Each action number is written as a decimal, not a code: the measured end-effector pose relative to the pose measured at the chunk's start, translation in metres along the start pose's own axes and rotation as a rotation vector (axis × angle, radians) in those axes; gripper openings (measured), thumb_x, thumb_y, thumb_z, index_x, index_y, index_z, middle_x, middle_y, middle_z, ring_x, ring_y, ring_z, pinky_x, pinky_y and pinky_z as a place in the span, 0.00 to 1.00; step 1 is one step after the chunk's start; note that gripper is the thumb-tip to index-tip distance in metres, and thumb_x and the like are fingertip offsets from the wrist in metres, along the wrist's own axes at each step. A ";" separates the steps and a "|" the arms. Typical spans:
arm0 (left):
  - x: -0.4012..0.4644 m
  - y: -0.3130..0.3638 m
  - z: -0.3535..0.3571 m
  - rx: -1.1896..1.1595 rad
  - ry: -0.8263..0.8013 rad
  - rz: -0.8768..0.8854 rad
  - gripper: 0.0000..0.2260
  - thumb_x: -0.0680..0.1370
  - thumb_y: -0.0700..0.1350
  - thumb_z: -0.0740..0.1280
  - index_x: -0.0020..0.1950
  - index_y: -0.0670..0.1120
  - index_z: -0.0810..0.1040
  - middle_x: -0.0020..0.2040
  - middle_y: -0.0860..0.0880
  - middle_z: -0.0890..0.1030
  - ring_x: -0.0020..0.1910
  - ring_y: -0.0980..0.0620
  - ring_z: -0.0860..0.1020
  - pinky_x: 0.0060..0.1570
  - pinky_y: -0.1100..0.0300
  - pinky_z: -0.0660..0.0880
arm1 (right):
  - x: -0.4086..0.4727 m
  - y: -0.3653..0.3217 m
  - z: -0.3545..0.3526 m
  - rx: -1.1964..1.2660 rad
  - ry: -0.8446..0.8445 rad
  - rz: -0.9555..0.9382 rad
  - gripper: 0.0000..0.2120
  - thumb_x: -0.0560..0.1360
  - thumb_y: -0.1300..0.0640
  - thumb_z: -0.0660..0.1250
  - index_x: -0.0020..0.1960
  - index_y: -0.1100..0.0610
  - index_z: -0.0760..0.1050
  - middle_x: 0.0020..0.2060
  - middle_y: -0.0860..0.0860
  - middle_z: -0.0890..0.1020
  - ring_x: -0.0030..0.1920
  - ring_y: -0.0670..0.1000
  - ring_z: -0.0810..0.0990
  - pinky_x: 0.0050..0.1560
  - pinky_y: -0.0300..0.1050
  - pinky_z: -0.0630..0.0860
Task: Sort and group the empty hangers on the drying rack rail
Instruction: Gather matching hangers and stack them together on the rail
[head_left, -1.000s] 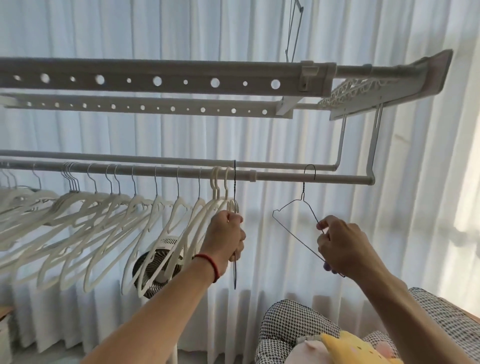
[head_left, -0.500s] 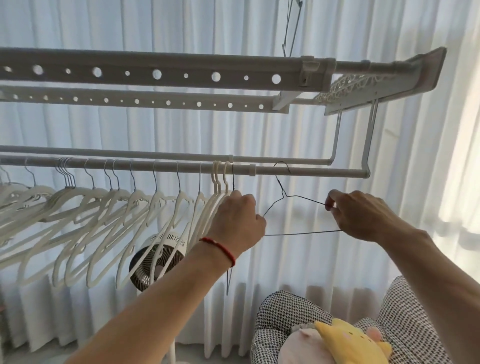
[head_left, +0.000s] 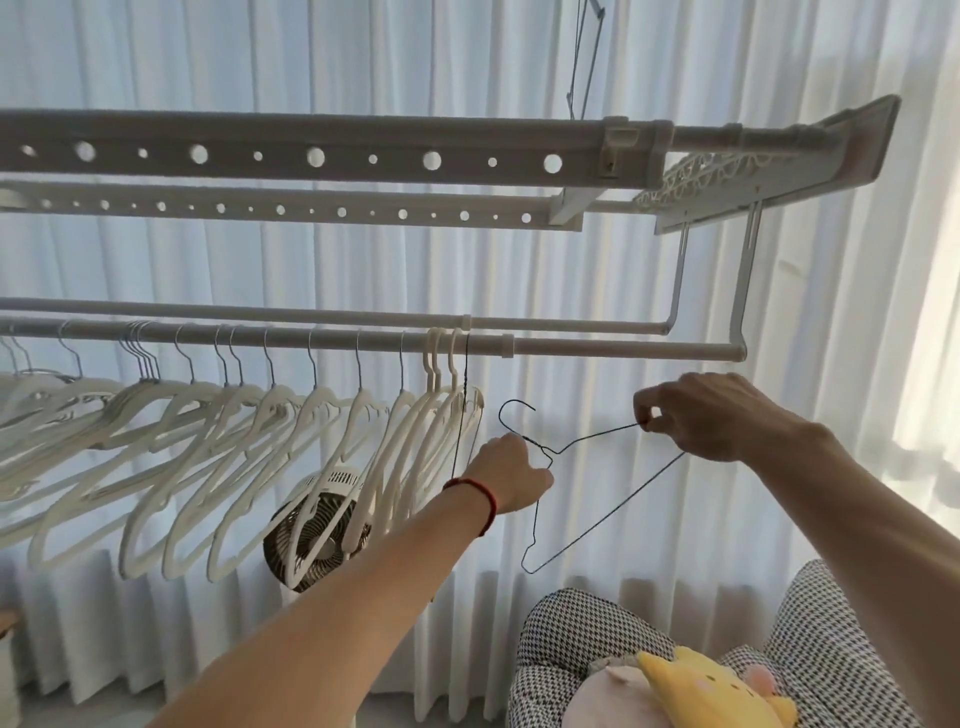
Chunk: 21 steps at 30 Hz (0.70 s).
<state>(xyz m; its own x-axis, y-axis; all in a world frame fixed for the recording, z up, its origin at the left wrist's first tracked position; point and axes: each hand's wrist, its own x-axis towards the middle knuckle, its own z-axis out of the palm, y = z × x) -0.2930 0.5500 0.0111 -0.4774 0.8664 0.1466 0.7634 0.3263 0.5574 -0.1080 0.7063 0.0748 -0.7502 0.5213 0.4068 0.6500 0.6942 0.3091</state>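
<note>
While white hangers (head_left: 322, 447) hang on the rail (head_left: 623, 351), the left hand (head_left: 511, 475) and right hand (head_left: 706, 415) both pinch a thin wire hanger (head_left: 597, 519) below it.

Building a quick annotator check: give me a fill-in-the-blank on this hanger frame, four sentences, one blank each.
1. The dark wire hanger is held by ____ hands.
2. Its hook is ____ the front rail, not on it.
3. The right hand pinches the hanger's upper ____.
4. The left hand, at the hanger's neck, wears a ____ wrist cord.

Missing words: both; off; shoulder; red
</note>
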 end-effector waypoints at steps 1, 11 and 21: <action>-0.005 -0.006 0.005 -0.027 -0.024 -0.023 0.17 0.79 0.50 0.65 0.63 0.42 0.70 0.65 0.43 0.74 0.54 0.48 0.70 0.49 0.58 0.66 | -0.006 0.007 0.007 0.060 -0.001 -0.039 0.06 0.82 0.49 0.61 0.48 0.40 0.73 0.37 0.43 0.79 0.41 0.47 0.76 0.45 0.45 0.64; -0.036 -0.035 -0.005 0.087 0.147 0.038 0.29 0.81 0.60 0.60 0.78 0.49 0.60 0.71 0.46 0.64 0.72 0.47 0.65 0.70 0.50 0.66 | -0.019 0.025 0.060 0.797 0.044 -0.089 0.11 0.82 0.56 0.67 0.47 0.41 0.81 0.32 0.47 0.81 0.41 0.57 0.77 0.51 0.58 0.76; -0.052 -0.027 -0.042 -0.713 0.083 -0.007 0.14 0.85 0.45 0.53 0.46 0.42 0.73 0.27 0.48 0.66 0.17 0.53 0.60 0.21 0.66 0.61 | 0.041 -0.042 0.070 0.930 0.205 -0.040 0.08 0.81 0.49 0.67 0.50 0.40 0.84 0.48 0.37 0.87 0.55 0.41 0.82 0.55 0.43 0.73</action>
<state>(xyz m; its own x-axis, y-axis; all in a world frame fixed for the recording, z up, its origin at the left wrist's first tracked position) -0.3072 0.4798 0.0225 -0.5346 0.8241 0.1873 0.3040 -0.0192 0.9525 -0.1744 0.7332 0.0186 -0.6761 0.4530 0.5811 0.2017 0.8723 -0.4454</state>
